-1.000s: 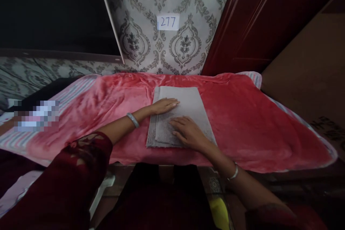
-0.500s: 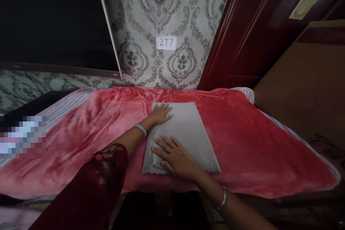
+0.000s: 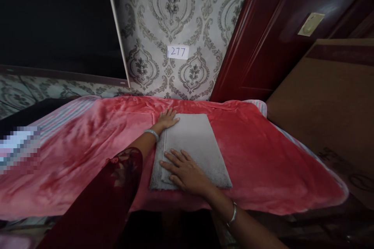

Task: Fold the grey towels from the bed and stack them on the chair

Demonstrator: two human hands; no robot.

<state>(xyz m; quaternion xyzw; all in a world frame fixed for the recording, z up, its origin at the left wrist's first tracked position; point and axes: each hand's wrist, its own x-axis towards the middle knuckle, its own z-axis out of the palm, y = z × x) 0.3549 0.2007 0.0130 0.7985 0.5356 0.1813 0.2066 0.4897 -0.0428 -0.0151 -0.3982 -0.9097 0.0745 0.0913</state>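
Note:
A folded grey plush cloth, perhaps a towel [image 3: 194, 134], lies flat on a red fleecy blanket [image 3: 263, 159]. My left hand [image 3: 168, 118] rests at its far left corner, fingers spread. Lower down, my right hand [image 3: 187, 173] lies palm-down across the near left part of the cloth, fingers stretched out and apart. Neither hand grips anything. Along the cloth's left side a lower layer sticks out past the top fold.
A large dark screen [image 3: 58, 23] is at the upper left. A paper label [image 3: 178, 51] marked 277 is on the patterned wall. To the right are a dark red door [image 3: 263, 27] and a big cardboard box [image 3: 327, 97].
My left hand has slid slightly outward to the cloth's far left corner. My right hand stays flat on the cloth. The whole view has shifted a little.

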